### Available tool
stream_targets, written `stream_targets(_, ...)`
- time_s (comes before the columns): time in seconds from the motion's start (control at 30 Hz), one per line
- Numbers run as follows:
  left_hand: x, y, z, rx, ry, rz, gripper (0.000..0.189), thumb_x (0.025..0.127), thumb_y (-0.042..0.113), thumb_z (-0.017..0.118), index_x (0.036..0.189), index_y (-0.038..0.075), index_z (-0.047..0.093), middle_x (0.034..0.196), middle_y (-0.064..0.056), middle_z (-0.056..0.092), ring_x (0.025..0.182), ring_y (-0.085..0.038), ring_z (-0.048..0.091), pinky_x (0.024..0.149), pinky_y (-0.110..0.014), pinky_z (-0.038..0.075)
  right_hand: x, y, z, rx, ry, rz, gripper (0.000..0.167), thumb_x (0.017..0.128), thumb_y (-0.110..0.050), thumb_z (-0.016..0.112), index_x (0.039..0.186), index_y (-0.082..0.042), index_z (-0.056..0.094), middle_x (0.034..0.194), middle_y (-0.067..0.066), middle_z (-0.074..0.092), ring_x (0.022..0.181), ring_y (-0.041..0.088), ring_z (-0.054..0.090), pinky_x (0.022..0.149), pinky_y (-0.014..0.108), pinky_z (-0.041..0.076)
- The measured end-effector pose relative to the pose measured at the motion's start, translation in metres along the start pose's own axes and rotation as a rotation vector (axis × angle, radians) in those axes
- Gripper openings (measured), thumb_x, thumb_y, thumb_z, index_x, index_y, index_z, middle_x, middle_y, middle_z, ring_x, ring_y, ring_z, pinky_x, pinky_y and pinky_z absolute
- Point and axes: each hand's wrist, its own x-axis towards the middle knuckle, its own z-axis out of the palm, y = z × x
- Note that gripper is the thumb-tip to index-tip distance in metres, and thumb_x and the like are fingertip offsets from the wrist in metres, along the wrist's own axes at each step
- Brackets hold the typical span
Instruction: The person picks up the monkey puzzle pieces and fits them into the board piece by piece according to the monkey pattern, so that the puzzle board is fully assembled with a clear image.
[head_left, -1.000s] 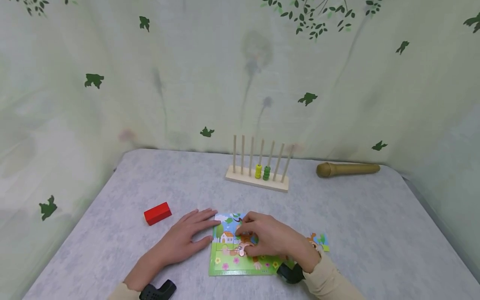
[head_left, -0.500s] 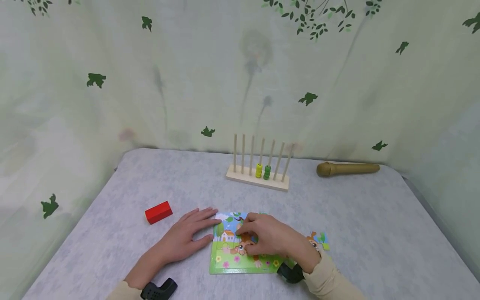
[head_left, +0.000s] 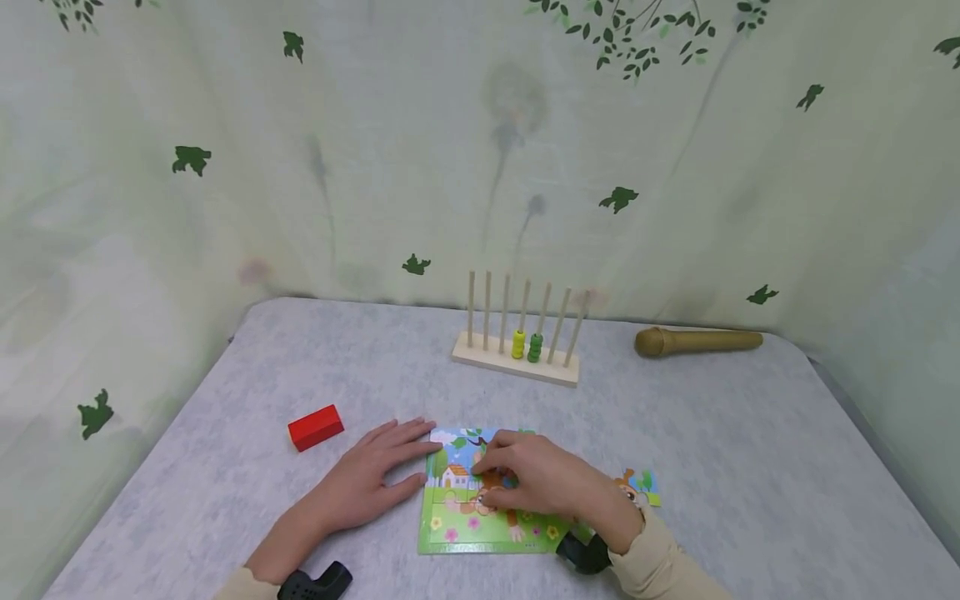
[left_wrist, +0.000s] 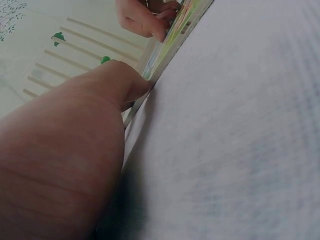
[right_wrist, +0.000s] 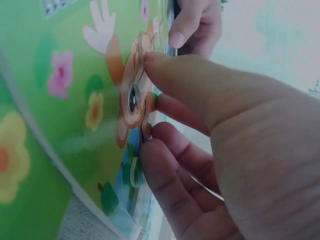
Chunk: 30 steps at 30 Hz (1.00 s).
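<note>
A jigsaw puzzle board (head_left: 468, 543) with a garden picture, a small house and flowers lies on the table in the head view. My left hand (head_left: 367, 479) is spread flat beside it, thumb and fingertips against its left edge. Over the middle of the board, my right hand (head_left: 543, 475) pinches a puzzle piece (right_wrist: 134, 95) between thumb and fingers. In the right wrist view the piece bears part of an orange animal's face with a dark eye, and its edges stand slightly proud of its neighbours. The hand hides the board's upper right part.
Another puzzle piece (head_left: 648, 485) lies right of the board, partly behind the right wrist. A red block (head_left: 316, 428) sits to the left. Farther back stand a wooden peg rack (head_left: 517, 367) with yellow and green beads and a brown microphone-shaped object (head_left: 697, 342).
The face piece under my right fingers has shifted slightly, its eye showing differently than a second ago. Both hands keep nearly the same place.
</note>
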Motion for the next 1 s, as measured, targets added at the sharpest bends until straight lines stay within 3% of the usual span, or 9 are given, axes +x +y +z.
stream_targets(0.37, -0.0003, -0.0023, 0.0004, -0.009, 0.013, 0.004, 0.045, 0.097, 0.036, 0.070, 0.141, 0.031, 0.064, 0.159, 0.006, 0.048, 0.150, -0.022, 0.040, 0.124, -0.053, 0.028, 0.0024, -0.0003, 0.0004, -0.036, -0.015, 0.018, 0.029, 0.098, -0.037, 0.071, 0.124, -0.024, 0.074, 0.110, -0.012, 0.062, 0.087, -0.001, 0.056, 0.080, 0.015, 0.051)
stream_targets(1.0, -0.0003, -0.0026, 0.0038, 0.001, 0.029, 0.012, 0.044, 0.098, 0.039, 0.069, 0.141, 0.033, 0.063, 0.158, 0.009, 0.048, 0.149, -0.020, 0.042, 0.123, -0.051, 0.028, -0.0009, 0.0010, 0.0017, 0.007, 0.002, 0.033, 0.027, 0.098, -0.037, 0.071, 0.123, -0.027, 0.073, 0.108, -0.013, 0.062, 0.087, -0.003, 0.056, 0.078, 0.016, 0.052)
